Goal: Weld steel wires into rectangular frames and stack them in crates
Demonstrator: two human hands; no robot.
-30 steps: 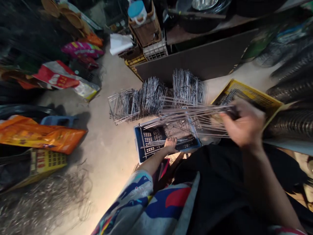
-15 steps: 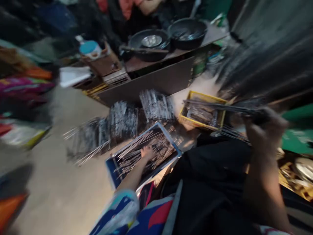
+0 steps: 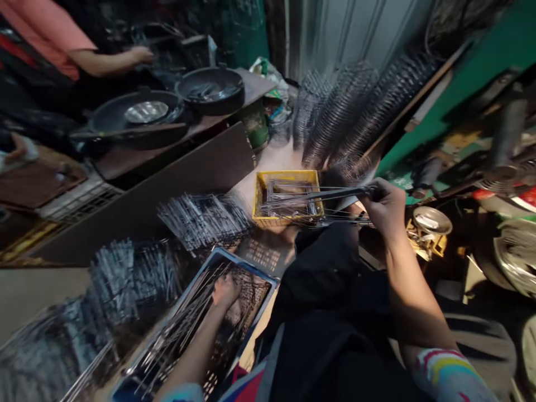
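Observation:
My left hand [image 3: 226, 290] is down inside a blue crate [image 3: 268, 282], its fingers curled among thin metal rods [image 3: 188, 312]. Blur hides what, if anything, they grip. My right hand [image 3: 387, 204] is closed round long dark metal rods [image 3: 335, 194], which point left across a yellow basket [image 3: 288, 221]. More metal pieces [image 3: 285, 201] lie inside that basket, below the held ends. Further thin rods [image 3: 347, 219] stick out to the right of the basket, below my right hand.
Bundles of grey metal rods [image 3: 205, 220] lie left of the basket, with another pile [image 3: 129, 273] beyond the blue crate. Tall wire coils [image 3: 343, 111] stand behind. At a bench with dark pans [image 3: 209, 89], a person's arm [image 3: 104, 61] reaches in. A metal dish [image 3: 431, 219] sits right.
My view has swung to the right, bringing the coils and the right-hand shelf into sight. My left hand stays in the blue crate, and my right hand still holds the long rods over the basket.

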